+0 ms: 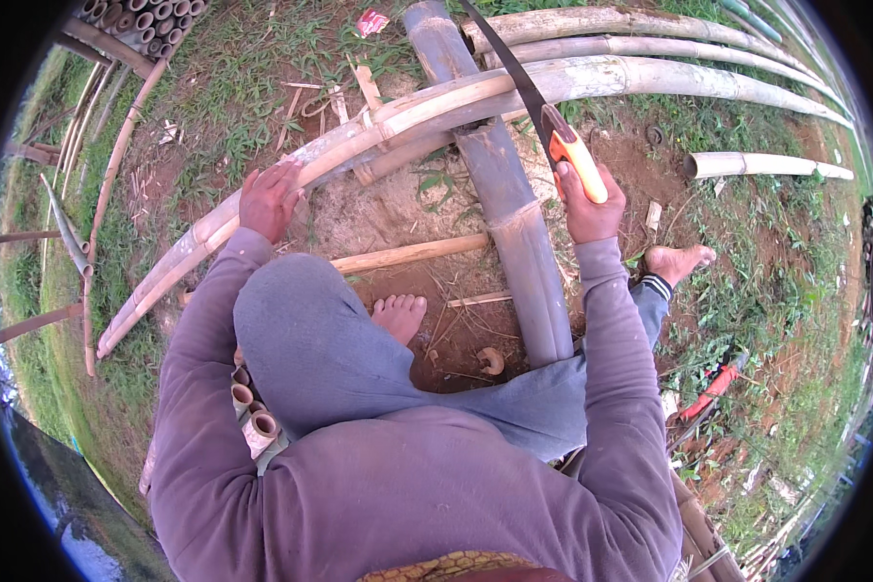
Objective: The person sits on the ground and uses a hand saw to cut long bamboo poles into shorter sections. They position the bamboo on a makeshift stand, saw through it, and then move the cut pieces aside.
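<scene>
- Right hand [590, 209] clenched on the orange saw handle [577, 162]; blade [507, 63] sits across the pale bamboo pole [514, 92].
- Left hand [270, 199] lies flat on the same pole, lower down, pinning it.
- Pole rests over thick grey bamboo [514, 223]; kerf depth probably shallow, hard to see.
- Long, level strokes; keep the pole pressed.

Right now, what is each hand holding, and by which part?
The right hand grips a hand saw by its orange handle. The left hand holds nothing; it presses flat on the long bamboo pole.
</scene>
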### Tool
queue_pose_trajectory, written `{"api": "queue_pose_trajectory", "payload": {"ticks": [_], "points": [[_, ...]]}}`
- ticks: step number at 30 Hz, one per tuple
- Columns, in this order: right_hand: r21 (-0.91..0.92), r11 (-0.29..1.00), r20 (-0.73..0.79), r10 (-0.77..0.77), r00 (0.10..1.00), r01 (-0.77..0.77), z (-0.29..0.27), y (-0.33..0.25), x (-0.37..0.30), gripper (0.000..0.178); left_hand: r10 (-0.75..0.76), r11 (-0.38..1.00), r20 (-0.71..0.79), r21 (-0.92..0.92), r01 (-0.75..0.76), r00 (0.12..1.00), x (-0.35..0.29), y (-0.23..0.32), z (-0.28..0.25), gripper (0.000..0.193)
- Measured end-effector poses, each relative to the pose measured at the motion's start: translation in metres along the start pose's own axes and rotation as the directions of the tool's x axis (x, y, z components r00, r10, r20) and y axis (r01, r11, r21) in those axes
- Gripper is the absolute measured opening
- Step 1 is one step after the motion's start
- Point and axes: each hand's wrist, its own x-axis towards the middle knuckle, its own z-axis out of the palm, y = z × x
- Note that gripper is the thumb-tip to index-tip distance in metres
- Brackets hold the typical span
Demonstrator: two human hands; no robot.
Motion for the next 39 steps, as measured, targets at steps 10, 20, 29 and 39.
{"api": "queue_pose_trajectory", "payload": {"ticks": [10, 20, 29, 39], "points": [[0.155, 0.988, -0.222, 0.046, 0.974, -0.012, -0.075, -0.043, -0.103, 0.017, -0.064, 0.988, 0.337, -0.111, 0.107, 0.939, -0.137, 0.02, 0.035, 0.055], [0.143, 0.989, -0.342, 0.089, 0.935, -0.042, -0.056, -0.06, -0.18, 0.024, -0.003, 0.999, -0.114, 0.052, 0.009, 0.993, 0.046, 0.064, -0.022, 0.102], [0.179, 0.983, -0.304, 0.09, 0.948, -0.036, -0.023, -0.083, -0.166, 0.022, -0.134, 0.966, 0.452, -0.138, 0.218, 0.882, 0.112, 0.046, -0.002, 0.094], [0.151, 0.986, -0.201, 0.099, 0.975, -0.069, -0.013, -0.082, -0.173, 0.02, -0.2, 0.962, 0.537, -0.051, 0.269, 0.819, 0.072, 0.028, -0.027, 0.098]]}}
